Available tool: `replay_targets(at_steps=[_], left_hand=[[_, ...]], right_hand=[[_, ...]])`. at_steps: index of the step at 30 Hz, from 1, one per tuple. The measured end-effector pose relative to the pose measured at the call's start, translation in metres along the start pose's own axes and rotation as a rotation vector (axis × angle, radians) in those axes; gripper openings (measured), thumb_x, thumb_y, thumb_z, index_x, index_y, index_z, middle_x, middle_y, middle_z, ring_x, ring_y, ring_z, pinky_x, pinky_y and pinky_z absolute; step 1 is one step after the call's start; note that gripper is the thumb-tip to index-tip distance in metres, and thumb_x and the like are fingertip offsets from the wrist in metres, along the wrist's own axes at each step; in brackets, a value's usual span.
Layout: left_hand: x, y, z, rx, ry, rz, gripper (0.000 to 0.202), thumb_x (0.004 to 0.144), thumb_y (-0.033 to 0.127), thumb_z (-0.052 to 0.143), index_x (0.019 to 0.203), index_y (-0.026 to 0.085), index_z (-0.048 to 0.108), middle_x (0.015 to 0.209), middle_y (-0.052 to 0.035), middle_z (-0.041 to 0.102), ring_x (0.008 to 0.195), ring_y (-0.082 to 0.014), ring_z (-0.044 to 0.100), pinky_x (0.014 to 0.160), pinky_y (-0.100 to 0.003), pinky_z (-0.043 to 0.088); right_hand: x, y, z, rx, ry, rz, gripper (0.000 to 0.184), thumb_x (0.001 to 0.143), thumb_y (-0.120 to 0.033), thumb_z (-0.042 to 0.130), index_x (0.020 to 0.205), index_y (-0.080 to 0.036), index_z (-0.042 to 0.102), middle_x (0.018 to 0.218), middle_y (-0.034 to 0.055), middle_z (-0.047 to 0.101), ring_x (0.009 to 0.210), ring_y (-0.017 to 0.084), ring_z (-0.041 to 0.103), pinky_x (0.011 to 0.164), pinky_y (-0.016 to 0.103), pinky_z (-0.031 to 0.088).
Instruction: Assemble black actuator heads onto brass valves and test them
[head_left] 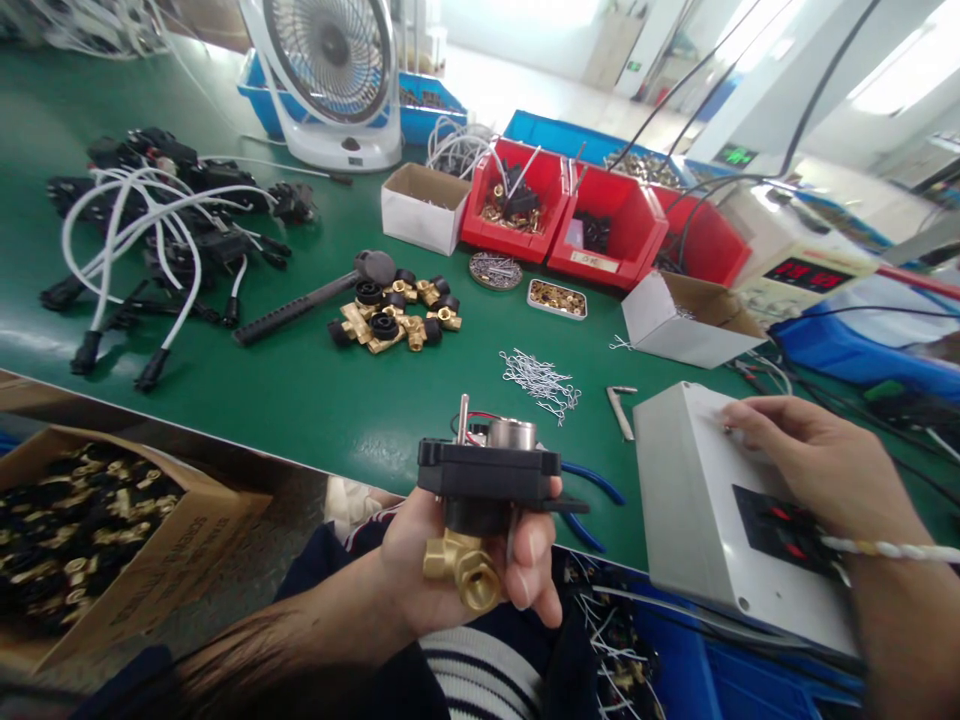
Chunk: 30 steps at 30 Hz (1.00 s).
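Note:
My left hand is closed around a motorized valve, held up over the table's front edge. Its black housing is topped by a silver motor, a metal pin and red and black wires; a brass body with threaded ports hangs below. My right hand rests on a grey control box, thumb and forefinger pinched on a small metal toggle switch on its top. The other fingers are curled and partly hidden. Blue-handled pliers lie behind the valve, partly covered by it.
Metal clips and an L-shaped hex key lie mid-table. Further left are brass fittings, a hammer and cabled black units. Red bins, a fan and a power supply stand behind.

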<state>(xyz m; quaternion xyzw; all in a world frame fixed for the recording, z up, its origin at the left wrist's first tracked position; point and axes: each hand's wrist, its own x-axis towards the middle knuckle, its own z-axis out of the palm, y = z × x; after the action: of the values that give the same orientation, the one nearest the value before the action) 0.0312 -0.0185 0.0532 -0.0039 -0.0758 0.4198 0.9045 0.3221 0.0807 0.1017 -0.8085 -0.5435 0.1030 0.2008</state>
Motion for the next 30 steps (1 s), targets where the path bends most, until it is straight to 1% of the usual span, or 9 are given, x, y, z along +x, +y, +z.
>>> replay_targets(at_steps=[4, 7, 12, 17, 19, 22, 26, 28, 30], left_hand=[[0.001, 0.0, 0.003, 0.008, 0.055, -0.034, 0.031, 0.084, 0.03, 0.07, 0.101, 0.004, 0.073, 0.067, -0.0052, 0.073, 0.055, -0.0131, 0.071, 0.064, -0.026, 0.063], [0.002, 0.0, 0.003, 0.023, 0.07, -0.029, 0.035, 0.081, 0.035, 0.074, 0.099, 0.005, 0.073, 0.065, -0.0044, 0.072, 0.054, -0.0127, 0.07, 0.062, -0.026, 0.063], [0.002, -0.001, 0.001, 0.05, 0.054, -0.035, 0.034, 0.08, 0.038, 0.074, 0.094, 0.007, 0.073, 0.066, -0.0041, 0.072, 0.054, -0.0122, 0.069, 0.062, -0.025, 0.063], [0.0, -0.002, 0.001, 0.076, 0.027, -0.035, 0.036, 0.079, 0.041, 0.072, 0.092, 0.007, 0.074, 0.068, -0.0042, 0.073, 0.056, -0.0119, 0.07, 0.066, -0.024, 0.062], [0.0, -0.001, 0.003, 0.114, 0.045, -0.017, 0.035, 0.082, 0.04, 0.069, 0.093, 0.007, 0.074, 0.071, -0.0049, 0.074, 0.06, -0.0124, 0.071, 0.067, -0.023, 0.061], [0.0, 0.001, 0.007, 0.247, 0.195, 0.04, 0.037, 0.091, 0.037, 0.055, 0.099, 0.006, 0.075, 0.087, -0.0098, 0.077, 0.075, -0.0159, 0.074, 0.075, -0.025, 0.059], [0.002, -0.001, 0.013, 0.346, 0.428, 0.063, 0.057, 0.104, 0.04, 0.025, 0.105, 0.011, 0.075, 0.097, -0.0124, 0.077, 0.083, -0.019, 0.074, 0.081, -0.03, 0.058], [0.003, -0.004, 0.015, 0.378, 0.502, 0.083, 0.06, 0.104, 0.043, 0.024, 0.105, 0.013, 0.075, 0.097, -0.0132, 0.077, 0.086, -0.0207, 0.075, 0.081, -0.032, 0.058], [0.003, -0.006, 0.018, 0.401, 0.546, 0.095, 0.053, 0.104, 0.041, 0.029, 0.105, 0.014, 0.074, 0.096, -0.0132, 0.078, 0.088, -0.0217, 0.075, 0.081, -0.032, 0.058]], right_hand=[[0.0, 0.0, 0.001, 0.005, -0.003, 0.005, 0.058, 0.043, -0.07, 0.051, 0.075, -0.024, 0.066, 0.07, 0.0065, 0.067, 0.071, 0.027, 0.058, 0.071, 0.04, 0.041], [-0.001, 0.0, 0.001, -0.007, -0.004, 0.0, 0.059, 0.044, -0.071, 0.051, 0.075, -0.024, 0.066, 0.069, 0.0069, 0.067, 0.07, 0.027, 0.058, 0.071, 0.039, 0.04], [0.001, 0.001, 0.0, -0.013, 0.01, -0.035, 0.06, 0.044, -0.076, 0.052, 0.072, -0.024, 0.065, 0.067, 0.0077, 0.066, 0.067, 0.027, 0.056, 0.065, 0.037, 0.038], [0.004, 0.005, 0.002, -0.02, 0.006, -0.043, 0.058, 0.046, -0.075, 0.054, 0.073, -0.024, 0.066, 0.068, 0.0076, 0.066, 0.067, 0.026, 0.056, 0.065, 0.037, 0.037], [0.005, 0.007, 0.002, -0.01, 0.005, -0.052, 0.057, 0.047, -0.075, 0.056, 0.072, -0.024, 0.066, 0.068, 0.0069, 0.066, 0.066, 0.026, 0.056, 0.063, 0.036, 0.036], [0.004, 0.008, 0.002, 0.025, -0.001, -0.078, 0.057, 0.047, -0.075, 0.059, 0.071, -0.023, 0.066, 0.066, 0.0061, 0.065, 0.063, 0.023, 0.053, 0.06, 0.034, 0.035], [0.001, 0.008, 0.002, 0.06, -0.012, -0.097, 0.056, 0.05, -0.073, 0.06, 0.071, -0.022, 0.066, 0.067, 0.0059, 0.065, 0.063, 0.022, 0.053, 0.061, 0.033, 0.036], [0.0, 0.009, 0.002, 0.064, -0.014, -0.101, 0.055, 0.052, -0.071, 0.059, 0.074, -0.021, 0.067, 0.069, 0.006, 0.066, 0.064, 0.021, 0.054, 0.061, 0.032, 0.037], [-0.001, 0.011, 0.002, 0.073, -0.015, -0.105, 0.054, 0.054, -0.069, 0.06, 0.075, -0.021, 0.067, 0.07, 0.0057, 0.066, 0.064, 0.021, 0.054, 0.061, 0.032, 0.038]])
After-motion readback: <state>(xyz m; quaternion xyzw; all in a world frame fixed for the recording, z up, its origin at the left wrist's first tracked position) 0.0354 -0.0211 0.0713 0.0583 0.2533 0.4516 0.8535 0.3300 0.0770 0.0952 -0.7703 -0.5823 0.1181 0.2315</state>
